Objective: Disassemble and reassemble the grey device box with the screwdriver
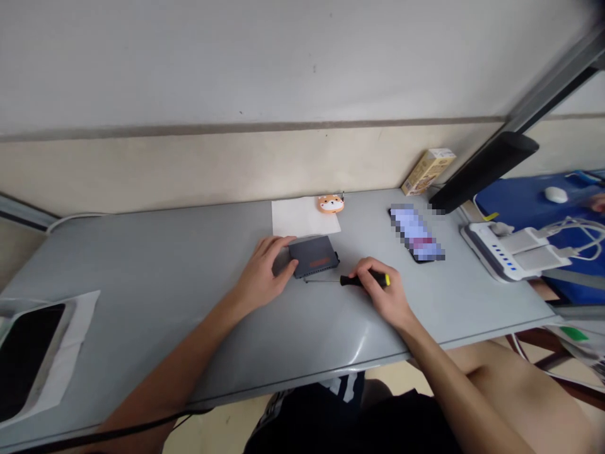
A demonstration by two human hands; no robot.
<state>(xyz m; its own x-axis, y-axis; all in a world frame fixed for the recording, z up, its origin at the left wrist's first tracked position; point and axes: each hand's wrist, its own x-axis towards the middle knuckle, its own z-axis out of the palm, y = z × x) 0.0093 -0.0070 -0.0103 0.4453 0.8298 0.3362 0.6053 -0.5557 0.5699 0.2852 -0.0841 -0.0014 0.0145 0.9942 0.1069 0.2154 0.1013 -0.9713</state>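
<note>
A flat dark grey box (314,255) with reddish marking and small holes along its front edge lies on the grey table (155,271). My left hand (265,271) grips its left end, thumb at the near side and fingers at the far side. In my right hand (382,290), closed round the black and yellow handle, is a screwdriver (347,280). Its thin shaft points left along the box's front edge. The tip is by a small dark speck on the table, perhaps a screw; whether they touch I cannot tell.
Behind the box lie a white paper sheet (295,215) and an orange dog-face case (331,203). To the right are a phone (416,233), a carton (429,171), a black cylinder (486,170) and a power strip (505,252). A black tablet-like device (28,353) lies far left.
</note>
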